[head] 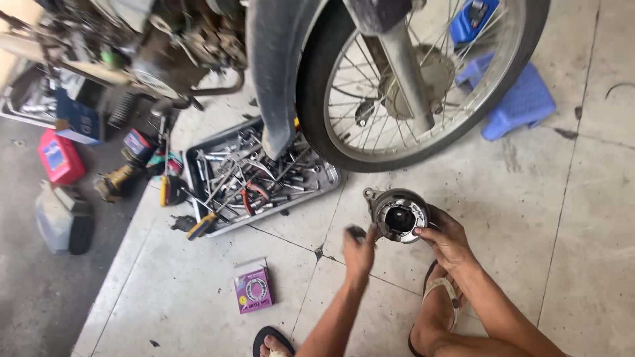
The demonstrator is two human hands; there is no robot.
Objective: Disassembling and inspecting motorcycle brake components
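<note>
The brake drum plate [399, 215], a round grey metal part with a dark hollow centre and bright shoes around its rim, is held just above the tiled floor [569, 218], below the motorcycle's front wheel [423, 79]. The right hand [448, 238] grips it from the lower right, fingers curled around its edge and thumb pressed on the rim. The left hand [359, 250] hovers just beside the plate's left edge, fingers loosely bent and blurred; whether it pinches something small is not clear, and it does not plainly touch the plate. The plate's face is tilted up towards the camera, with a small lug sticking out at its upper left.

To the left, a grey tray [329, 179] full of spanners and pliers lies on the floor under the mudguard [278, 73]. A small purple box [253, 285] lies flat on the tiles near the left forearm. A blue plastic stool [519, 102] lies behind the wheel, and a red container [61, 156] stands far left. Sandalled feet show at the bottom edge.
</note>
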